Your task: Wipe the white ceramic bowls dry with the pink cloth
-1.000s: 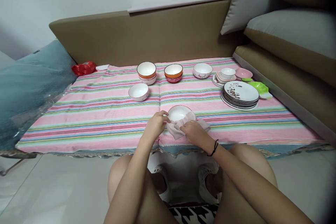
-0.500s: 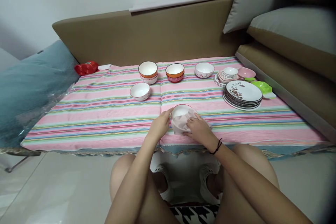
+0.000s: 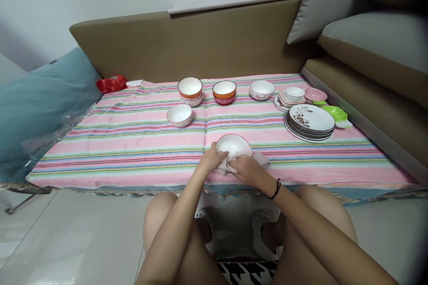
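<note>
A white bowl with a red rim (image 3: 233, 145) sits near the front edge of the striped tablecloth (image 3: 133, 142). My left hand (image 3: 213, 160) grips the bowl's near left side. My right hand (image 3: 245, 170) is closed on a pale pink cloth (image 3: 259, 160) pressed against the bowl's near outside wall. Part of the cloth trails to the right of the bowl. A black band circles my right wrist.
Farther back stand a white bowl (image 3: 179, 115), a stack of orange-rimmed bowls (image 3: 190, 90), an orange and red bowl (image 3: 224, 91) and a white patterned bowl (image 3: 262, 89). A stack of plates (image 3: 310, 121), small dishes (image 3: 292, 95) and green dishes (image 3: 337, 115) lie right. A red bag (image 3: 112, 83) lies back left.
The cloth was inside the bowl half a second ago; now my right hand has pulled it down to the bowl's near outer side. My left hand stays on the rim side.
</note>
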Tool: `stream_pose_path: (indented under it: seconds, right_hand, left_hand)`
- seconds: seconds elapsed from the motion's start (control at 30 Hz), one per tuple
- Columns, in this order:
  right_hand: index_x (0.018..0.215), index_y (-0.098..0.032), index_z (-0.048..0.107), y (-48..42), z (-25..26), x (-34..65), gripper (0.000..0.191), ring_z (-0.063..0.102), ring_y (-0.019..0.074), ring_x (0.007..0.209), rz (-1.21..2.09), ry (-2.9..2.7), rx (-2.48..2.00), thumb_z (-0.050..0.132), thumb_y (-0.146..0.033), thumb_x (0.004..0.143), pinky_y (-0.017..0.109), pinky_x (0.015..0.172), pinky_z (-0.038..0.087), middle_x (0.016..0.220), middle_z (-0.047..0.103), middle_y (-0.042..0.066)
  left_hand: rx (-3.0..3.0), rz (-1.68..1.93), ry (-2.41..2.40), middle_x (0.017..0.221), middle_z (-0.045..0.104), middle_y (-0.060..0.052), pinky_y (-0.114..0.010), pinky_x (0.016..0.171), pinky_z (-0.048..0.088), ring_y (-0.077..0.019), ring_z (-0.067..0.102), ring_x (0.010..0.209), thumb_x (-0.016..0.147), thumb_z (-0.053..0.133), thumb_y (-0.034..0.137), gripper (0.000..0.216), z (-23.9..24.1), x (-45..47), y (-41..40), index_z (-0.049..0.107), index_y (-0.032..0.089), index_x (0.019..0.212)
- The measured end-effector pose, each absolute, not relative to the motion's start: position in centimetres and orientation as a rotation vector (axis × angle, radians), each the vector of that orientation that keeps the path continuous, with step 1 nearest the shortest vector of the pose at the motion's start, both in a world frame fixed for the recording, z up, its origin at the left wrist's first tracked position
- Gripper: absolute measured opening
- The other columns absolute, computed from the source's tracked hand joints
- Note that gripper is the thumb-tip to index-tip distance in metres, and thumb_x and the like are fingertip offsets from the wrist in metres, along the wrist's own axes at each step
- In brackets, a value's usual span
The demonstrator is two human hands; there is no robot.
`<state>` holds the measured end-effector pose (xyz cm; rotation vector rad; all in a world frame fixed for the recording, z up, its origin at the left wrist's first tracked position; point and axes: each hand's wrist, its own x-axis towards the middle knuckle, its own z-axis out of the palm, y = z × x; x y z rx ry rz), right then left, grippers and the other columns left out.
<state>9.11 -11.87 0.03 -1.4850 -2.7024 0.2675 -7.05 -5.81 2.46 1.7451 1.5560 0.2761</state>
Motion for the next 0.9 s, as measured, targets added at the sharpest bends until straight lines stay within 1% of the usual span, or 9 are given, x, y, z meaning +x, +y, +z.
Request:
stream_pose_path:
  seconds: [0.1,0.2,0.3,0.37,0.5,0.6,0.73,0.83,0.9]
  right_hand:
    - [0.106,-0.012,0.066,-11.9,0.4,9.7,0.038,0.063,0.0256,0.098,0.281,-2.628,-1.386,0.056,-0.046,0.092,0.048,0.108,0.031,0.095,0.072,0.013]
    - [0.107,-0.018,0.067,-11.8,0.7,10.7,0.037,0.063,0.0250,0.105,0.411,-2.493,-1.268,0.055,-0.050,0.091,0.056,0.114,0.019,0.104,0.072,0.010]
    - [0.113,-0.021,0.065,-11.1,0.5,12.3,0.030,0.057,0.0233,0.120,0.402,-2.234,-1.283,0.046,-0.039,0.097,0.053,0.114,0.023,0.120,0.068,0.009]
    - [0.116,-0.019,0.063,-10.5,-0.1,13.6,0.032,0.054,0.0254,0.123,0.353,-1.957,-1.440,0.050,-0.038,0.093,0.051,0.112,0.030,0.126,0.064,0.012]
    - [0.118,-0.012,0.059,-9.4,-1.6,16.0,0.040,0.058,0.0302,0.117,0.663,-1.570,-1.725,0.059,-0.031,0.083,0.050,0.098,0.046,0.127,0.061,0.022]
    - [0.113,-0.014,0.060,-9.2,-2.3,16.6,0.035,0.067,0.0223,0.101,0.869,-1.619,-1.663,0.054,-0.015,0.079,0.037,0.083,0.054,0.115,0.069,0.016]
    - [0.101,-0.016,0.064,-9.6,-2.2,16.1,0.026,0.068,0.0165,0.083,0.947,-1.717,-1.583,0.058,-0.016,0.076,0.027,0.071,0.053,0.098,0.073,0.007]
    - [0.075,-0.017,0.062,-9.7,-1.8,16.1,0.009,0.061,0.0171,0.066,0.829,-1.732,-1.648,0.059,-0.025,0.076,0.028,0.063,0.049,0.072,0.068,0.003]
    - [0.073,-0.018,0.058,-9.6,-1.3,16.4,0.010,0.059,0.0198,0.070,0.653,-1.699,-1.704,0.054,-0.025,0.079,0.032,0.069,0.047,0.073,0.064,0.004]
  left_hand:
    - [1.721,0.242,1.505,0.117,0.067,-0.019,-0.035,0.077,0.049,-0.0320,0.065,0.101,0.074,0.068,0.046,0.072,2.5,-7.3,-5.8,0.044,0.013,0.134]
    - [1.595,0.266,1.434,0.128,0.061,-0.021,-0.033,0.075,0.051,-0.0296,0.065,0.102,0.072,0.069,0.054,0.090,2.4,-8.1,-5.6,0.032,0.014,0.144]
    - [1.485,0.263,1.384,0.133,0.056,-0.023,-0.033,0.072,0.052,-0.0291,0.066,0.100,0.063,0.079,0.049,0.114,2.4,-9.2,-5.3,0.016,0.015,0.152]
    - [1.489,0.278,1.353,0.134,0.055,-0.024,-0.035,0.077,0.053,-0.0304,0.063,0.107,0.056,0.085,0.039,0.123,2.5,-9.9,-5.2,0.014,0.016,0.153]
    - [1.518,0.336,1.355,0.134,0.054,-0.025,-0.038,0.086,0.051,-0.0308,0.061,0.112,0.051,0.087,0.022,0.120,2.6,-11.0,-5.0,0.020,0.017,0.151]
    - [1.520,0.351,1.387,0.130,0.057,-0.024,-0.039,0.086,0.051,-0.0284,0.064,0.105,0.053,0.084,0.016,0.114,2.4,-11.2,-5.1,0.025,0.017,0.150]
    - [1.547,0.368,1.387,0.123,0.062,-0.020,-0.035,0.080,0.052,-0.0228,0.065,0.093,0.057,0.081,0.013,0.107,2.0,-11.2,-5.0,0.027,0.016,0.149]
    - [1.578,0.427,1.436,0.122,0.061,-0.020,-0.030,0.068,0.052,-0.0166,0.064,0.077,0.060,0.077,0.011,0.099,2.0,-11.1,-4.8,0.029,0.015,0.147]
    - [1.587,0.503,1.475,0.120,0.061,-0.018,-0.028,0.063,0.051,-0.0127,0.061,0.068,0.062,0.074,0.008,0.091,2.2,-11.0,-4.7,0.034,0.015,0.143]
